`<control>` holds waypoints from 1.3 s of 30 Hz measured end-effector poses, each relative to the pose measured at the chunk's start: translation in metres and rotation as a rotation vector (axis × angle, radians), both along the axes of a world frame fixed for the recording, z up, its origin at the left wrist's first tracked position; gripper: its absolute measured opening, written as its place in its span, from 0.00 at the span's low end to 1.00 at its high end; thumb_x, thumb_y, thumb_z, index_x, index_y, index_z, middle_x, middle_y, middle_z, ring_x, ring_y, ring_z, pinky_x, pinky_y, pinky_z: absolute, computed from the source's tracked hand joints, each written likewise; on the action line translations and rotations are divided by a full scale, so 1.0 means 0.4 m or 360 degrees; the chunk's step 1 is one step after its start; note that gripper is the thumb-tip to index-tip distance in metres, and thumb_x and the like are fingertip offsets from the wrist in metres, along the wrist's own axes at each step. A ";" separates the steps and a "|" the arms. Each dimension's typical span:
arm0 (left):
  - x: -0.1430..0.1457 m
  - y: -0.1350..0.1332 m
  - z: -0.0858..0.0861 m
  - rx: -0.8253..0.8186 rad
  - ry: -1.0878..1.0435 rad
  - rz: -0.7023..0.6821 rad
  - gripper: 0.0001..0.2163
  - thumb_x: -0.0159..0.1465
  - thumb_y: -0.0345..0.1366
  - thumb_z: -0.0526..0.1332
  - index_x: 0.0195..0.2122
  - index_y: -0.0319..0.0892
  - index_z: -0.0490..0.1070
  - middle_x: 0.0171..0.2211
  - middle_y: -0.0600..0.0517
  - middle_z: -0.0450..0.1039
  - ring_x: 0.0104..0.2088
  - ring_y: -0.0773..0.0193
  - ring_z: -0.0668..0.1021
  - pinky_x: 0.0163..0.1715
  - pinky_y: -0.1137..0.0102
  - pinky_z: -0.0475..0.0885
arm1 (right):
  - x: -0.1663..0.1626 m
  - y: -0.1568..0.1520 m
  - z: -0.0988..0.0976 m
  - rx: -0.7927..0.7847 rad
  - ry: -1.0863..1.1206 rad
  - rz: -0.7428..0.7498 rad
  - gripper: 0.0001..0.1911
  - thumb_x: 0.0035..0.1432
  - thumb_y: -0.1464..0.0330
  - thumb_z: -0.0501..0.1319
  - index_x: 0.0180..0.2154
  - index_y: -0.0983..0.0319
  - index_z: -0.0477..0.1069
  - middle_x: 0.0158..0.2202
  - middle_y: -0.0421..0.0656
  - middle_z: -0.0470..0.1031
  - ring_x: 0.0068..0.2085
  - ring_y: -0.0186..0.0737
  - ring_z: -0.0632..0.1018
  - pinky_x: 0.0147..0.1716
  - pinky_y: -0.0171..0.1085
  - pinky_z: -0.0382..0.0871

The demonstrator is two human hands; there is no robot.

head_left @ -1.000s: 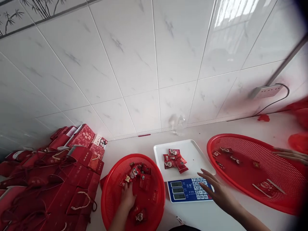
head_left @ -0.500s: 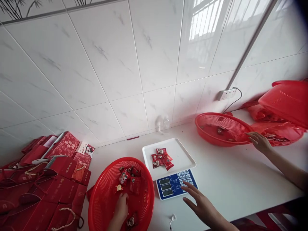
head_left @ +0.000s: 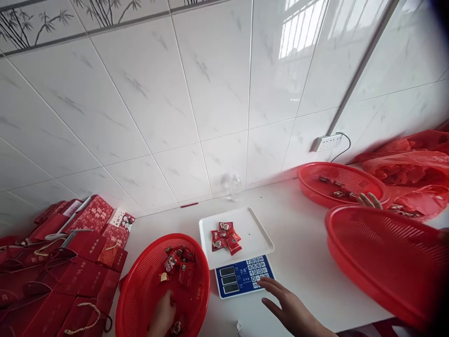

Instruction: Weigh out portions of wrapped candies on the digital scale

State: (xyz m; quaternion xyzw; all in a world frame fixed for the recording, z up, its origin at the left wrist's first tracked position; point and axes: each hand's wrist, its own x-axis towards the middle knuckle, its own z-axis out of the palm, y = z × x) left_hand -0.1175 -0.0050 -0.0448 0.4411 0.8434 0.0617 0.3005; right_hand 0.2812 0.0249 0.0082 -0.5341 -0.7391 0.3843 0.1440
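Observation:
My left hand [head_left: 163, 312] is down in a round red mesh basket [head_left: 140, 276] at the lower left, fingers curled among red wrapped candies [head_left: 178, 267]; what they hold is hidden. My right hand [head_left: 287, 306] hovers open with fingers spread just right of the blue keypad of a small scale [head_left: 242, 277]. The scale's white tray [head_left: 254, 229] carries a few red candy packets [head_left: 224, 236].
Another person's hand [head_left: 370, 200] rests at a far red basket [head_left: 315, 187] holding a few candies. A large red basket [head_left: 386, 262] fills the right foreground. Red gift bags [head_left: 63, 267] pile at the left. Red plastic bags [head_left: 410, 164], a power strip [head_left: 326, 142] and a clear bottle [head_left: 235, 186] line the tiled wall.
The far basket moved away to the right and back, and a second large red basket has come in at the right foreground. My left hand drew back toward the basket's near side.

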 end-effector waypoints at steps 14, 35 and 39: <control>0.141 -0.011 0.040 0.0232 0.0024 0.0025 0.16 0.57 0.26 0.50 0.45 0.38 0.67 0.47 0.46 0.72 0.49 0.63 0.73 0.48 0.74 0.64 | 0.221 0.112 -0.085 0.0587 -0.0625 -0.0667 0.29 0.55 0.55 0.46 0.56 0.59 0.59 0.59 0.50 0.62 0.60 0.54 0.61 0.56 0.59 0.51; 0.112 0.143 -0.020 0.0048 -0.0047 -0.0538 0.31 0.54 0.38 0.59 0.60 0.41 0.56 0.64 0.44 0.49 0.64 0.49 0.49 0.61 0.58 0.45 | 0.083 0.189 -0.043 0.0178 -0.0575 -0.0583 0.33 0.56 0.53 0.42 0.59 0.61 0.54 0.58 0.51 0.63 0.57 0.55 0.66 0.50 0.55 0.63; 0.108 0.114 -0.038 0.0062 -0.0090 -0.0556 0.30 0.56 0.39 0.57 0.60 0.43 0.56 0.64 0.45 0.48 0.63 0.53 0.53 0.59 0.64 0.50 | 0.067 0.166 -0.041 0.0159 -0.0467 -0.0602 0.32 0.55 0.52 0.44 0.57 0.61 0.57 0.57 0.50 0.65 0.55 0.55 0.68 0.48 0.53 0.66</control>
